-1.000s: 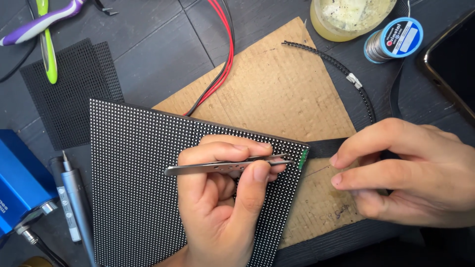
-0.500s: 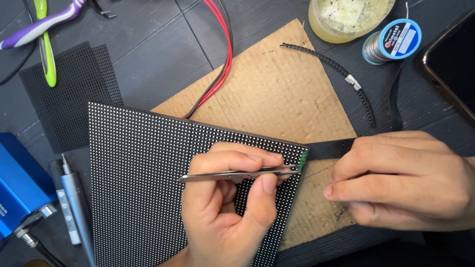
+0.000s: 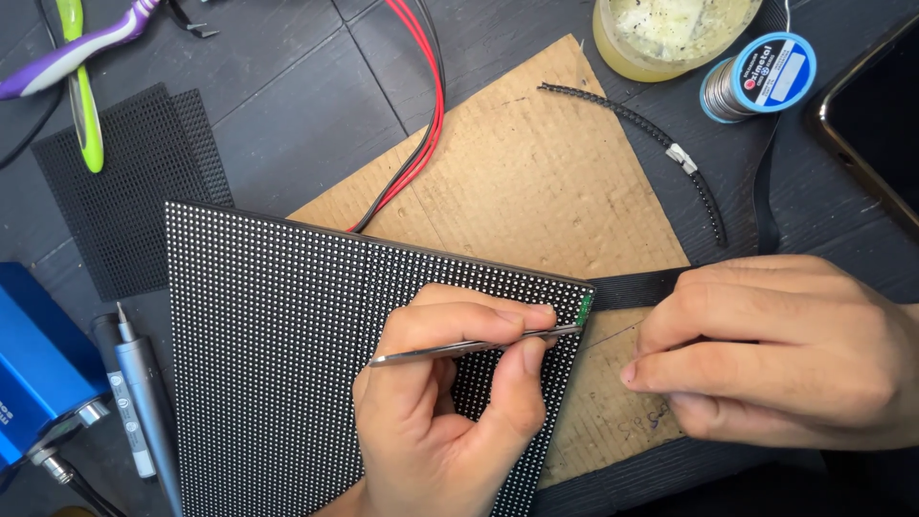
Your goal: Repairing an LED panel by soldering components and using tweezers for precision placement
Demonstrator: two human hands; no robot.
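The left hand pinches slim metal tweezers between thumb and fingers, tips reaching toward 3 o'clock to the right edge of the LED panel. The panel lies flat on the table, partly over a cardboard sheet, with a small green part at its right edge where the tweezer tips end. The right hand is curled loosely, fingers pressed together on the cardboard at 3 o'clock from the panel; it covers part of a black ribbon cable, and whether it grips anything cannot be told. At 12 o'clock stands a yellowish jar holding a pale, speckled paste. Just beside it, toward 3 o'clock, lies a solder spool. Red and black wires run under the panel's top edge. At 9 o'clock sits a blue box.
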